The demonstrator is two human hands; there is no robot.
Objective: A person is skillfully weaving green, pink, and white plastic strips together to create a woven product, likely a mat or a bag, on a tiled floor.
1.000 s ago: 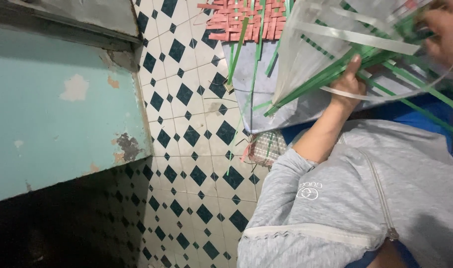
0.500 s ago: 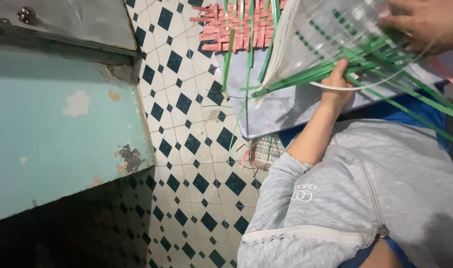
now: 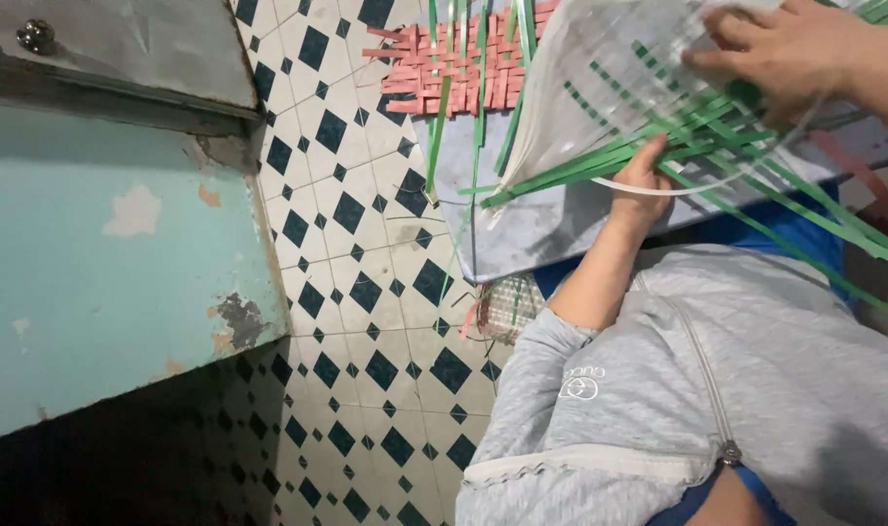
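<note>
Now we see both of our hands busy at a woven piece (image 3: 610, 88) made of white and green flat strips, which sits at the top right of the view, above a grey board (image 3: 551, 219). Our left hand (image 3: 644, 180) comes up from below, out of the grey sleeve (image 3: 551, 390), and its fingers are closed around the loose green strips (image 3: 580, 161) where they leave the lower edge of the woven piece. Our right hand (image 3: 790, 49) lies on top of the piece, at its upper right part, with the fingers bent and pressing on the weave; we think it pinches a green strip there, but the view is too blurred for us to be sure. Long green strips spread out to the right and downward, over a blue surface (image 3: 756, 229).

Just behind the board, on the floor, lies a pink woven mat (image 3: 444, 73) with some green strips standing across it. The floor (image 3: 337, 253) is tiled white with dark diamonds. At the left we have a pale turquoise wall (image 3: 93, 263) with peeled paint, and a grey metal ledge (image 3: 113, 49) above it.
</note>
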